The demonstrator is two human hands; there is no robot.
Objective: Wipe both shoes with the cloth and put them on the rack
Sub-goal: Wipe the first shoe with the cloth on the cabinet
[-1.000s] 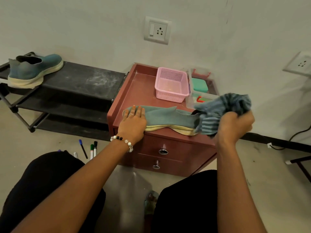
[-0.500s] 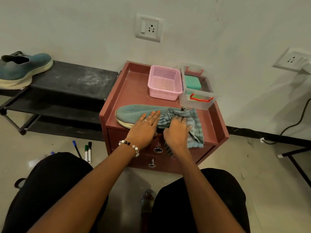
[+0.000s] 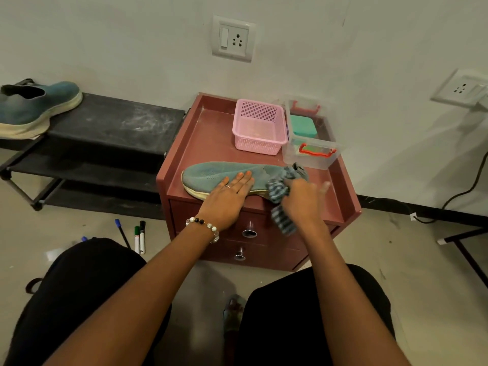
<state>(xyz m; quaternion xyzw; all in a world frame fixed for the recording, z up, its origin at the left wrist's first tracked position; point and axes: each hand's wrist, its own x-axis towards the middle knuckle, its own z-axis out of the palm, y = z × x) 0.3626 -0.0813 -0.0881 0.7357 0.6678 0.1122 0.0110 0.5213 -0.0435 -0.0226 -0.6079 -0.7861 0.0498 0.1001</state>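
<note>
A teal knit shoe [image 3: 214,173] with a cream sole lies on its side along the front edge of the maroon drawer cabinet [image 3: 208,133]. My left hand [image 3: 227,198] presses flat on its middle, fingers straight. My right hand [image 3: 303,199] grips a blue striped cloth [image 3: 280,196] against the shoe's heel end; part of the cloth hangs over the cabinet front. The heel is hidden by cloth and hand. A second teal shoe [image 3: 34,107] stands on the top shelf of the black rack [image 3: 116,125] at the left.
A pink basket [image 3: 260,128] and a clear lidded box [image 3: 309,143] sit at the cabinet's back. Markers [image 3: 138,236] lie on the floor by my left knee. A cable runs along the wall at right, near a black metal frame [image 3: 464,247].
The cloth came down from the air onto the shoe's heel end. My right hand now bunches it there, slightly further right. My left hand shifted from the toe to the shoe's middle.
</note>
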